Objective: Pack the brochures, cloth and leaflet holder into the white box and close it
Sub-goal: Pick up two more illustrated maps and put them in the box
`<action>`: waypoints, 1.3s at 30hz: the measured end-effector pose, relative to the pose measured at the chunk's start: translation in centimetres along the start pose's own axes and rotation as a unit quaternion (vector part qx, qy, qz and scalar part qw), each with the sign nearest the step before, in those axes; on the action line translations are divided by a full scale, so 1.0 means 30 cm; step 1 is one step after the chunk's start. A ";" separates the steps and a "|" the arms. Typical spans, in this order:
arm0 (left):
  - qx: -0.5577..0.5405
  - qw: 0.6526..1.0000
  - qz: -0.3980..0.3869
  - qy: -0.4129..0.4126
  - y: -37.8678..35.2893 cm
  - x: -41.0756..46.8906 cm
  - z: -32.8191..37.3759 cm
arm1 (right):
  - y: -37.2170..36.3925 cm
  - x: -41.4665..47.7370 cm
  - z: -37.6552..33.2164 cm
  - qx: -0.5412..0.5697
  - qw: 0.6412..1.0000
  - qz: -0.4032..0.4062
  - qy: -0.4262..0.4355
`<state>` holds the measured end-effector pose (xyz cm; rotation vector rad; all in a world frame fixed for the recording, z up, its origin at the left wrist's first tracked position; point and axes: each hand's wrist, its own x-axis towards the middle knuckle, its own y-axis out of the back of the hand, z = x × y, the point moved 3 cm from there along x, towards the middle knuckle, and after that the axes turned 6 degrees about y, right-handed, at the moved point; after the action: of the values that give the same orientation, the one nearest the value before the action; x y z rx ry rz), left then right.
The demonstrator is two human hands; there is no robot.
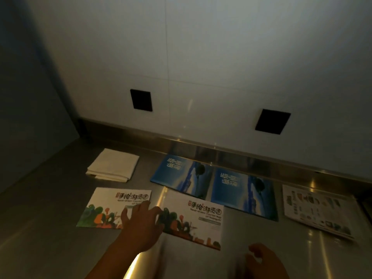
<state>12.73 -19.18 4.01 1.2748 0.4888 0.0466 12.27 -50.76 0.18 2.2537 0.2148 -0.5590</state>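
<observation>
Two white brochures with colourful drawings lie on the steel counter: one at the left point(104, 206), one in the middle point(199, 216). Behind them lie two blue brochures point(181, 174) point(245, 194), side by side. A folded cream cloth point(113, 168) rests at the back left. A white printed leaflet sheet point(316, 210) lies at the right. My left hand point(141, 224) spreads its fingers over the gap between the two white brochures, touching their edges. My right hand point(259, 258) hovers low at the bottom edge, fingers loosely curled, holding nothing. No white box or leaflet holder is in view.
The steel counter point(50, 218) ends at a raised metal back edge point(221, 152) below a white wall with two black square plates point(141, 100) point(272, 121). A dark panel stands at the left. The scene is dim.
</observation>
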 end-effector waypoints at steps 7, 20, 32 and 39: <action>-0.069 0.997 0.006 0.037 0.115 0.223 -0.410 | -0.199 0.149 -0.154 -0.014 0.992 0.094 -0.088; -0.127 0.974 -0.084 0.169 0.073 0.402 -0.771 | -0.382 0.285 -0.308 -0.073 0.953 0.163 -0.246; -0.129 0.946 -0.081 0.287 0.004 0.414 -0.696 | -0.344 0.338 -0.289 0.036 0.961 0.164 -0.221; -0.194 0.944 -0.073 0.259 0.014 0.425 -0.697 | -0.352 0.305 -0.288 0.035 0.961 0.192 -0.194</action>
<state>16.42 3.65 -4.03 0.8259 0.9746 0.3435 19.79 -37.47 -5.89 2.1225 -0.4365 -0.7871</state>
